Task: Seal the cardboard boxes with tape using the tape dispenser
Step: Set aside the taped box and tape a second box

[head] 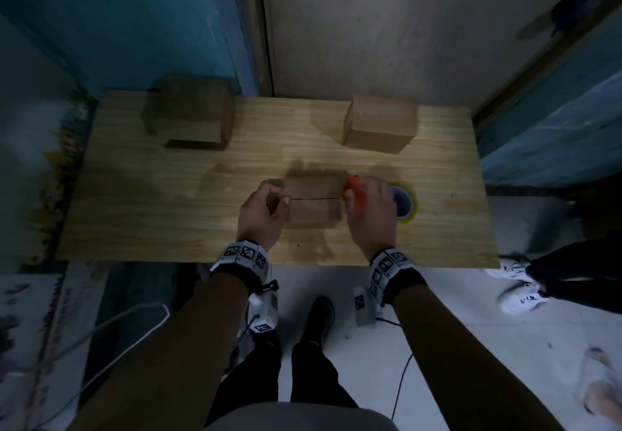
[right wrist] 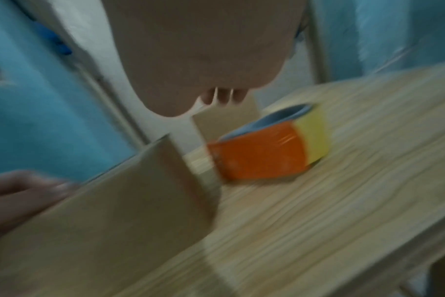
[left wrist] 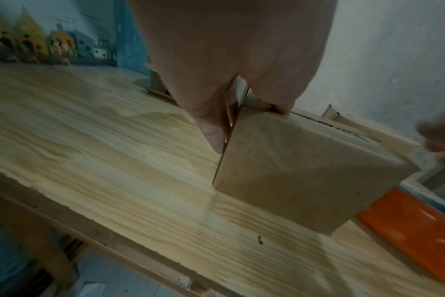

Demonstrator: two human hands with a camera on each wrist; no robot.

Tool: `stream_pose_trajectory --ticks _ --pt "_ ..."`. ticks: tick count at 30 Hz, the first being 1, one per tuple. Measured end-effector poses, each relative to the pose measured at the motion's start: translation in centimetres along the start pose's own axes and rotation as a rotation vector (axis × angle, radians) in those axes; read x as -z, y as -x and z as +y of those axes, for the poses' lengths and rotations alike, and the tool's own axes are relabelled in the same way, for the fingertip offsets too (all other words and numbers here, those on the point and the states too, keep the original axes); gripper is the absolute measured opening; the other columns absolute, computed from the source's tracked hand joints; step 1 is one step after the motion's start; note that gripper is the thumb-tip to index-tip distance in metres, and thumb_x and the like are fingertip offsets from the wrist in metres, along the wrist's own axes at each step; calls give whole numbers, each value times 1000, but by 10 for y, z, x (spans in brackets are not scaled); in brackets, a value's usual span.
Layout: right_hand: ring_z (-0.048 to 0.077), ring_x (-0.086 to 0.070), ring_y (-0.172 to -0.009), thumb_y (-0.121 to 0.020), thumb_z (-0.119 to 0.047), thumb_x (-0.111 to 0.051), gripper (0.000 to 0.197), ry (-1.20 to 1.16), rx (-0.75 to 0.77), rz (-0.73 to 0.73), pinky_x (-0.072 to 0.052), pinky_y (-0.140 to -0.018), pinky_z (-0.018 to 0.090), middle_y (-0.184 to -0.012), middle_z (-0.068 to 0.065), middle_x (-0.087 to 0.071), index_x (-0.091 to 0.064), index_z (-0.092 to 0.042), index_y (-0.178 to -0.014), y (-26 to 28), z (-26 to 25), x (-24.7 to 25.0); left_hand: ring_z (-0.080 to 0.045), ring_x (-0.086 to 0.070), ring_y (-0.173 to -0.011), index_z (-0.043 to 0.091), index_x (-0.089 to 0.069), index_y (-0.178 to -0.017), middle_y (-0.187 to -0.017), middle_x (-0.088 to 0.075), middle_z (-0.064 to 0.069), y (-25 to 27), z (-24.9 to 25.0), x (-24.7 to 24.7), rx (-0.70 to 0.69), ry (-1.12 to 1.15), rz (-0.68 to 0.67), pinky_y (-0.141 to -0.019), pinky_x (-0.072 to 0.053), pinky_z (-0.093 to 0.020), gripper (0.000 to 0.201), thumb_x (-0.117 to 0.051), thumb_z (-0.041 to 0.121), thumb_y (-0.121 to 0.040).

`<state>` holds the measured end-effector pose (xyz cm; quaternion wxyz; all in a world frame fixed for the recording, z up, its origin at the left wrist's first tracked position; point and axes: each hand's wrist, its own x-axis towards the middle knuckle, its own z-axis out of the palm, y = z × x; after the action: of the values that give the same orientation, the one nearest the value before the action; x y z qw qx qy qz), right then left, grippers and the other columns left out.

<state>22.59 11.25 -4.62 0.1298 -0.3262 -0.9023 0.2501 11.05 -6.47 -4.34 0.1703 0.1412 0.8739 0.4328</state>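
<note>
A small cardboard box sits mid-table with the slit of its top seam showing. My left hand grips its left end, fingers down the side and thumb on the top edge. The orange tape dispenser with its yellow tape roll lies on the table at the box's right end. My right hand hovers over it with fingers loosely curled and holds nothing; the right wrist view is blurred.
Two more cardboard boxes stand at the back of the wooden table: one back left, one back right. A wall runs close behind. Another person's white shoes are on the floor by the table's right front corner.
</note>
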Motion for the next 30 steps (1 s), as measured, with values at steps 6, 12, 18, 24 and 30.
stream_pose_trajectory --ticks 6,12,18,24,30 --pt "21 -57 -97 -90 -61 -53 51 151 -265 -174 -30 -109 44 -100 -2 -60 -51 -17 -116 -6 39 27 -13 -63 -94 25 -58 -101 -99 -65 8 -1 -1 0 4 20 -22 -77 -49 -24 13 -64 32 -92" --pt "27 -65 -100 -88 -46 -58 34 483 -146 -297 -31 -106 39 -98 3 -70 -63 -20 -109 -6 54 11 -10 -63 -89 24 -58 -100 -97 -67 7 -3 -1 2 4 49 -34 -74 -50 -22 11 -64 30 -92" --pt "30 -68 -83 -90 -43 -59 39 216 -132 -237 -43 -76 32 -88 7 -70 -60 -15 -116 -13 45 33 -12 -65 -89 31 -54 -95 -98 -69 5 -5 -6 -1 -2 52 -43 -74 -53 -26 8 -62 32 -93" --pt "25 -64 -72 -79 -44 -61 21 53 -59 -215 -46 -64 31 -76 0 -68 -68 -26 -88 -37 15 87 -6 -62 -84 30 -54 -94 -90 -64 12 -2 -3 -1 10 80 -28 -68 -47 -19 7 -61 29 -94" --pt "10 -43 -46 -81 -42 -63 39 -154 24 -163 -35 -50 29 -47 -7 -43 -49 -18 -55 -58 -14 103 -13 -66 -89 32 -55 -95 -96 -68 6 -4 -6 -1 -6 79 -35 -77 -55 -29 6 -61 30 -93"
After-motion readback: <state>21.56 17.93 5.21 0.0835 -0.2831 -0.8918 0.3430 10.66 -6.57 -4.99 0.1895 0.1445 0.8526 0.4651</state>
